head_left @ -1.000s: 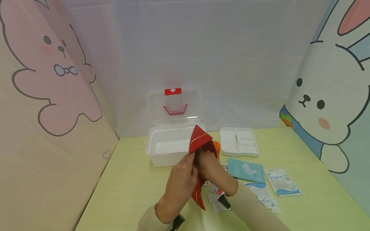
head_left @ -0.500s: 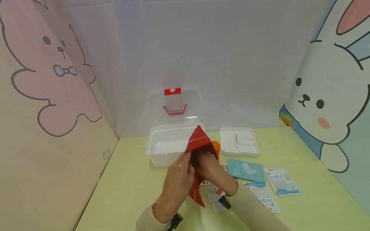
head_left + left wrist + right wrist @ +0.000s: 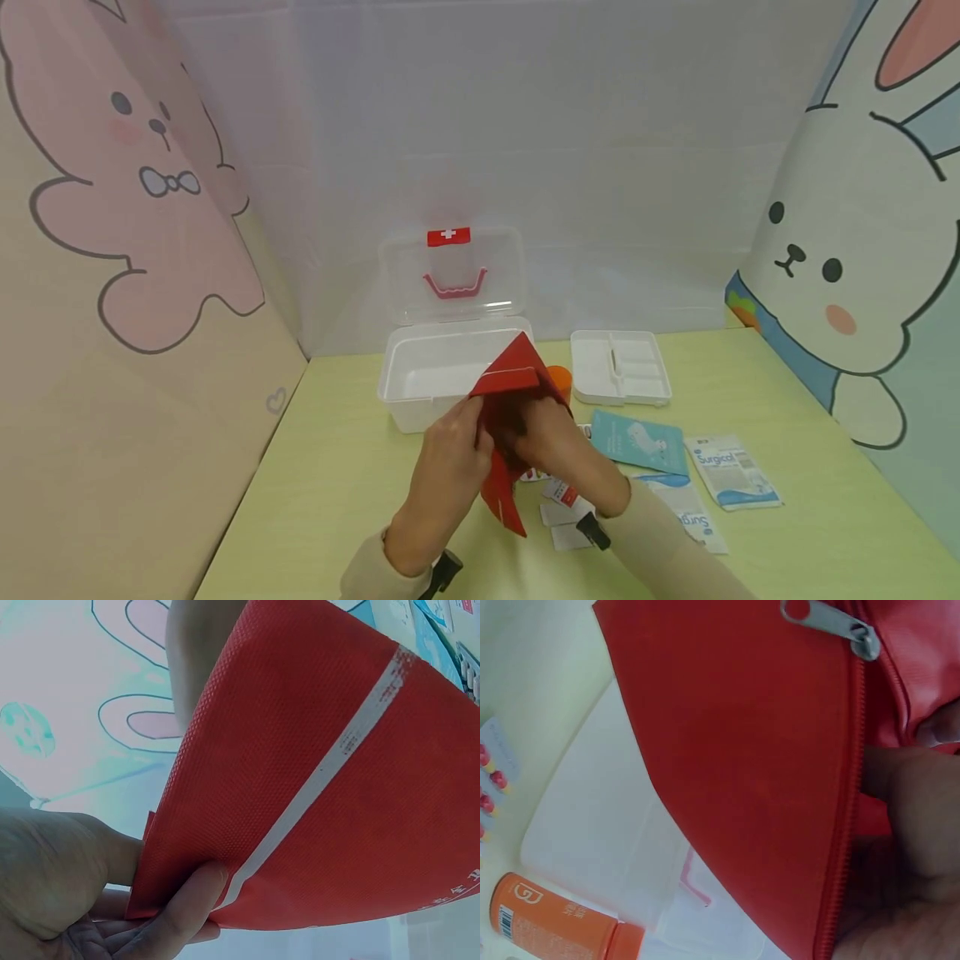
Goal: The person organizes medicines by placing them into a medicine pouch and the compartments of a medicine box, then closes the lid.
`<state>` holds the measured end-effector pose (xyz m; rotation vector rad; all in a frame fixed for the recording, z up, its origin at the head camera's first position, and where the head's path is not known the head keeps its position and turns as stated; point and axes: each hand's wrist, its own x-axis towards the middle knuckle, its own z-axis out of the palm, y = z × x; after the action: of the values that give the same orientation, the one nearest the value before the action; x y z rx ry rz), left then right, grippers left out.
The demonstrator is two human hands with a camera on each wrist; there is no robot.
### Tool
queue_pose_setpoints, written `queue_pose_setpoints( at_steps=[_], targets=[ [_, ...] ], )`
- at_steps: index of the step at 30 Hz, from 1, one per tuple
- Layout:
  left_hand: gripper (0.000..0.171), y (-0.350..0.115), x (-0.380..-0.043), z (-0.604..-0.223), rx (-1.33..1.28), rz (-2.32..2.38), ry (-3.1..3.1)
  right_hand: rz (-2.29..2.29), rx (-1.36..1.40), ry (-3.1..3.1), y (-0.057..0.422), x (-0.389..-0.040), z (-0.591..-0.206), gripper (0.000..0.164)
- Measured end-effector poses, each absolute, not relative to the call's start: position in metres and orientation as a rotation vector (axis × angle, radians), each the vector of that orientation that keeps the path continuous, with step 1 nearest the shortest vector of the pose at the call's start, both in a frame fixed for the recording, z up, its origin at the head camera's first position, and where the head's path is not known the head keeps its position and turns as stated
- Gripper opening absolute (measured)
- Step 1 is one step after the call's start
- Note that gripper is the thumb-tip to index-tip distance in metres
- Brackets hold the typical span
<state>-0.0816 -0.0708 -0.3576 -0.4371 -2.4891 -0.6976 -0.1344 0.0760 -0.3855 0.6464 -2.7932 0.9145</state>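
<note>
Pale sheeting [image 3: 637, 167] hangs behind a yellow-green tabletop [image 3: 315, 467], where a translucent box [image 3: 412, 414] stands with its lid [image 3: 498, 258] raised. On the near side of that box, toward its right corner, the red pouch [image 3: 510, 379] is held with its zip [image 3: 853, 787] undone. The left hand [image 3: 448, 458] pinches the pouch's edge between thumb and fingers; the right hand [image 3: 555, 433] reaches into the mouth, and whether its fingers are spread or gripping I cannot tell. Working inside the pouch seems the step in hand: a firm left pinch and a wide mouth should stop the limp fabric folding over the knuckles. Mind the metal zip pull [image 3: 825, 619], and give the orange bottle [image 3: 561, 380], right of the box, some room.
</note>
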Motion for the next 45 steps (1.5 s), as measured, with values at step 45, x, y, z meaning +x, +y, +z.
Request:
queue_pose_setpoints(
  at_steps=[45],
  targets=[
    [0.038,-0.11,-0.088,-0.357,-0.286,-0.866,-2.571,0.686,0.861,-3.037,0.142,-0.16,-0.421,0.043]
  ],
)
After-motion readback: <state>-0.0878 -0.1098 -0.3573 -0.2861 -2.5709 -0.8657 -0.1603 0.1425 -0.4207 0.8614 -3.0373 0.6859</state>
